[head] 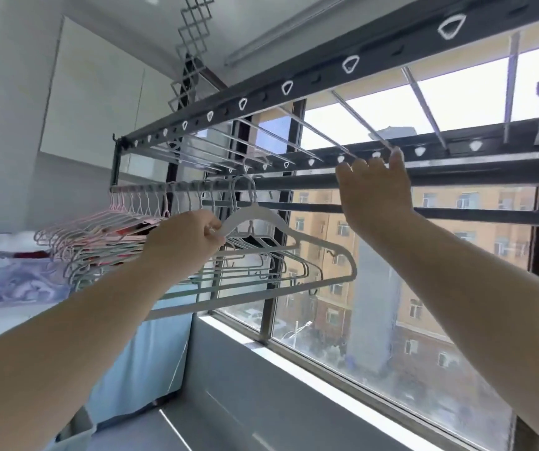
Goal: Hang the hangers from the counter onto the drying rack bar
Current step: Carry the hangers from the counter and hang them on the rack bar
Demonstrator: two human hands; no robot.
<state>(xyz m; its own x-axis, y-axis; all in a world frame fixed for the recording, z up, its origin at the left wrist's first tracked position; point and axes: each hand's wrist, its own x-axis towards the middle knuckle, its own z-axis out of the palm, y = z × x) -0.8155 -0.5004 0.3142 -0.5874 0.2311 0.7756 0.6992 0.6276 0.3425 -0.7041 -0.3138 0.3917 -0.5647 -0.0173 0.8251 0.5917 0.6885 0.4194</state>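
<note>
- Two bare forearms reach up and away from the lower corners of the frame toward an overhead drying rack in front of a window.
- The left hand, at centre frame, is closed in a pinch on the left shoulder of a white hanger.
- That white hanger tilts down to the right, its hook looped over the drying rack bar, a dark round bar crossing the middle of the frame.
- The right hand, right of centre and higher, has its fingers curled over the rack; the fingertips touch a dark rail with white loops just above the bar. Whether it grips firmly cannot be told.
- Behind the left hand, toward centre left, a tight row of thin hangers, pink, white and pale green, hangs on the same bar.
- Below them at lower centre stands a light blue cloth-covered unit.
- At far left, a blurred heap of fabric lies on a pale surface.
- Beyond the glass, on the right, a tan building with many windows fills the view.
</note>
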